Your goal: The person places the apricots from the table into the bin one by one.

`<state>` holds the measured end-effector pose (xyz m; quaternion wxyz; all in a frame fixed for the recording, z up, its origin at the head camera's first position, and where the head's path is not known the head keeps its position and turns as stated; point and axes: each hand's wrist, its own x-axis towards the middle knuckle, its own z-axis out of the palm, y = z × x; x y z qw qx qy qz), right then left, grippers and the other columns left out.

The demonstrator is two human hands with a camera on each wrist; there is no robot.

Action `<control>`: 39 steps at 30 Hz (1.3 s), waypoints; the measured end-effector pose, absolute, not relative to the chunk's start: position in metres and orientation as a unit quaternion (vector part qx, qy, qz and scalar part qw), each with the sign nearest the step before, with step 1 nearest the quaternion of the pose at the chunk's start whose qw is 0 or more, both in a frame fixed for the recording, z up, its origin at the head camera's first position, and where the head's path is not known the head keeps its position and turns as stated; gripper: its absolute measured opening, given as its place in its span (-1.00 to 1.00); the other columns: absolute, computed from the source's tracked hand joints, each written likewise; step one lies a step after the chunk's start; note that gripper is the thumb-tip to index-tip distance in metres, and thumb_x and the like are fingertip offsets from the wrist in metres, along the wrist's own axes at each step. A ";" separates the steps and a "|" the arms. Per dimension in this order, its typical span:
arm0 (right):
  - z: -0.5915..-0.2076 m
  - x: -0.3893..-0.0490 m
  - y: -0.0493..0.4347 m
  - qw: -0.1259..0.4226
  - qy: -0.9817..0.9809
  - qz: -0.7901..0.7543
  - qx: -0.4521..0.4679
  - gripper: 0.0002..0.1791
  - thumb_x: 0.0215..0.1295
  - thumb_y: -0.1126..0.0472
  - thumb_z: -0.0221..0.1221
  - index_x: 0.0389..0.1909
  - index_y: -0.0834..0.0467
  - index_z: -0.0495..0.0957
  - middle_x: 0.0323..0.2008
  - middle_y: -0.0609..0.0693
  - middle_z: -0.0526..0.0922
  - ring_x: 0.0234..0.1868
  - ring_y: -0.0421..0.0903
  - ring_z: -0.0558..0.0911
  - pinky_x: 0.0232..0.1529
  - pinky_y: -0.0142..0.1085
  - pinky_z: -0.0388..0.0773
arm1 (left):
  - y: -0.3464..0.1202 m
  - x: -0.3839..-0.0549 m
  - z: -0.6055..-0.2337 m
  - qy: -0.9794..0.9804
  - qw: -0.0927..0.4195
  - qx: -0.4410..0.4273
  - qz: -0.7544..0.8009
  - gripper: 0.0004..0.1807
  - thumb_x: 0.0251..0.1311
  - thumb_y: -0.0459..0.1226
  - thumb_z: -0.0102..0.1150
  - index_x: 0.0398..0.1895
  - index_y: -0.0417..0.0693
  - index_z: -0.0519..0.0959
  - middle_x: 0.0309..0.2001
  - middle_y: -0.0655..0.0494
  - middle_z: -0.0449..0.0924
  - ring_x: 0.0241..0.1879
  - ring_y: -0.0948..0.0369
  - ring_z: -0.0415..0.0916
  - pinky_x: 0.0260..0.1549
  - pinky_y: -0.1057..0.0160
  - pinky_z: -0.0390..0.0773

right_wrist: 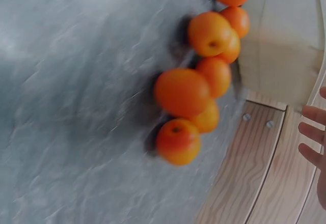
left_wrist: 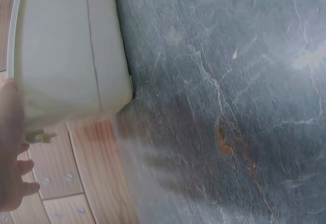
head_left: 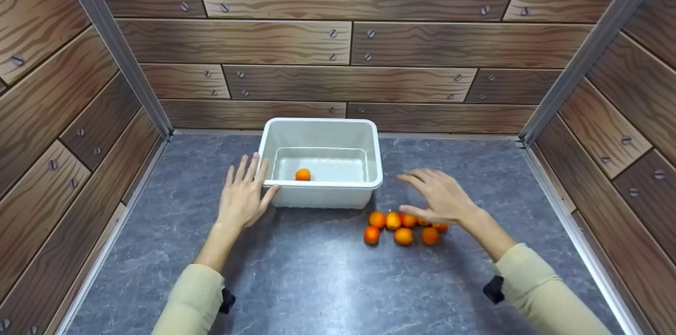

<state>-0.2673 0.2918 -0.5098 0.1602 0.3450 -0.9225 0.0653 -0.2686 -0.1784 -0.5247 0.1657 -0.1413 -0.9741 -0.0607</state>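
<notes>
A grey table [head_left: 296,277] bears a white tub [head_left: 322,197], standing upright. At the tub's left side, the left hand [head_left: 242,200] touches the rim, fingers straight and apart. Right of the tub, the right hand [head_left: 441,197] hovers, thumb and fingers apart, above eight oranges [head_left: 404,236] clustered by the tub's near right corner. One more orange [head_left: 302,174] lies inside the tub, left of its middle.
</notes>
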 end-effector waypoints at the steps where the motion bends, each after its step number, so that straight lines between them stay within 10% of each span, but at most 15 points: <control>1: -0.512 -0.266 0.295 0.161 -0.922 0.062 0.347 -0.22 0.27 -0.33 0.34 0.39 0.03 0.55 0.24 0.09 0.70 0.20 0.15 0.70 0.22 0.14 0.66 | -0.179 -0.269 -0.525 -0.974 0.165 -0.140 -0.061 -0.21 0.55 0.20 -0.07 0.63 -0.07 0.27 0.64 -0.18 0.23 0.65 -0.19 0.15 0.59 -0.31 0.19; 39: -0.582 -0.248 0.381 0.136 -0.935 -0.001 0.328 -0.28 0.32 -0.37 0.28 0.30 0.04 0.62 0.06 0.06 0.75 0.03 0.11 0.75 0.02 0.08 0.74 | -0.178 -0.269 -0.525 -0.974 0.160 -0.141 -0.072 -0.21 0.56 0.20 -0.09 0.64 -0.07 0.25 0.66 -0.16 0.19 0.65 -0.17 0.15 0.59 -0.30 0.20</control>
